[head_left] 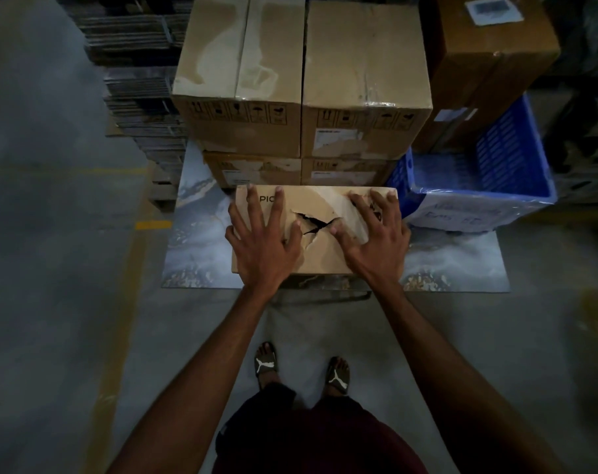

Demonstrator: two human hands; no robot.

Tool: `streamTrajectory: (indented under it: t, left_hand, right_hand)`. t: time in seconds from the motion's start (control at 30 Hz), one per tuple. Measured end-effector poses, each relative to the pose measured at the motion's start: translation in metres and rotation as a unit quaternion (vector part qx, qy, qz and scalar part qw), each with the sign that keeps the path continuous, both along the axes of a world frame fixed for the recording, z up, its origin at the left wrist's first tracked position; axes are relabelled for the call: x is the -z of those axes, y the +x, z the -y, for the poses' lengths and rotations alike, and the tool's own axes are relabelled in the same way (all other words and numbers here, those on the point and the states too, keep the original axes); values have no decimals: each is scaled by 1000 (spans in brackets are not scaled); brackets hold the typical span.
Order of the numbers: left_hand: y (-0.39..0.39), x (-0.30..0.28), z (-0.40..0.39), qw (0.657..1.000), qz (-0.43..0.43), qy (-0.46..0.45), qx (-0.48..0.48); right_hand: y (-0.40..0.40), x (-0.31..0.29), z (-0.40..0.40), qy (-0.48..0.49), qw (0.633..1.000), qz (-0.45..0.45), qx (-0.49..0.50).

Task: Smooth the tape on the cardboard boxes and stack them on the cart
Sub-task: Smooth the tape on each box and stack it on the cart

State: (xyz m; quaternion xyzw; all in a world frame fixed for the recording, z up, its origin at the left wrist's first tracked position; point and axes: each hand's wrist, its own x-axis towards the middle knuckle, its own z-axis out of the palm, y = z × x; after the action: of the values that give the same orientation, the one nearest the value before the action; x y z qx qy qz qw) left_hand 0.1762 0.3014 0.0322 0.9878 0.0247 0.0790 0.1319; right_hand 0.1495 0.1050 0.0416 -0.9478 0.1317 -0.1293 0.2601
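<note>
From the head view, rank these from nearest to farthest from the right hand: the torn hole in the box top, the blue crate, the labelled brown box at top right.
From the right hand:
1. Torn hole, just left of it, between both hands.
2. Blue crate, to its right.
3. Labelled brown box, far behind, top right.

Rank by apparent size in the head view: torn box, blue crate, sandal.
1. Blue plastic crate
2. Torn tan cardboard box, looking somewhat smaller, though hands cover part of it
3. Dark sandal, clearly smallest
</note>
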Motion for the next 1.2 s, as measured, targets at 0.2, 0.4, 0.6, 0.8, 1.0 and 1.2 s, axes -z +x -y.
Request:
streamTrajectory:
  t: [0.2,0.4,0.6,0.8,1.0,1.2]
  left_hand:
    - [-16,2,-2,1000,19,-6,4]
    - [-24,0,-3,1000,21,-8,3]
    - [-20,-7,-3,999,-2,-37,13]
    - [-19,-17,-4,1000,-8,-4,29]
    - [-45,-31,37,977,-26,-85,193]
    - [-40,-55,70,975,-129,-91,154]
  right_hand:
    - [-15,2,-2,-9,1000,24,-3]
    - [-23,3,-3,-26,999,26,-9]
    - [-17,-6,0,-49,998,-30,-29]
    - [-15,-12,-4,-10,996,-78,41]
    - [-13,-24,-7,133,987,-31,83]
    - [0,-57,-22,350,935,30,57]
